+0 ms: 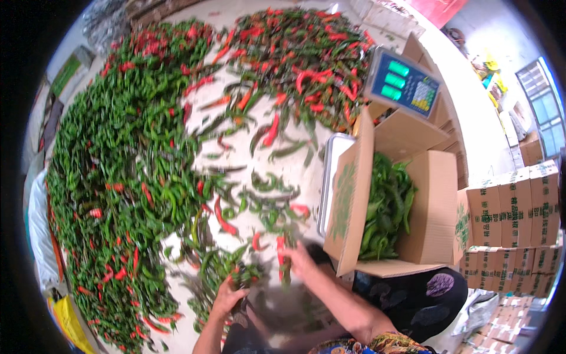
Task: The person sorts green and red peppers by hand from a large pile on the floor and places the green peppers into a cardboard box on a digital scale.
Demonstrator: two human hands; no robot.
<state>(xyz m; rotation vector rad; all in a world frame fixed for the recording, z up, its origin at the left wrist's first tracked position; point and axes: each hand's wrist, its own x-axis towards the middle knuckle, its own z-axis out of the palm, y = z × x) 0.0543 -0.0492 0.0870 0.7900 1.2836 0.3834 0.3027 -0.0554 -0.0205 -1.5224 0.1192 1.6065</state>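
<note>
My right hand (pixel 301 262) grips a red chili pepper (pixel 281 256) together with a darker green one (pixel 287 263), both hanging over the pale floor. Close by on the left, my left hand (pixel 227 295) has its thumb and fingers around a bunch of green peppers (pixel 244 275); some of its fingertips are hidden by them. Loose green and red peppers (pixel 225 217) lie scattered ahead of both hands. To the right, an open cardboard box (pixel 435 208) partly filled with green peppers (pixel 384 208) stands on a scale platform (pixel 326 194).
A large heap of mostly green peppers (pixel 124 146) spreads along the left. A mixed red and dark heap (pixel 305 57) lies at the back. The scale's lit display (pixel 400 82) rises behind the box. Printed cartons (pixel 508 212) are stacked at the right, beyond my knee (pixel 415 301).
</note>
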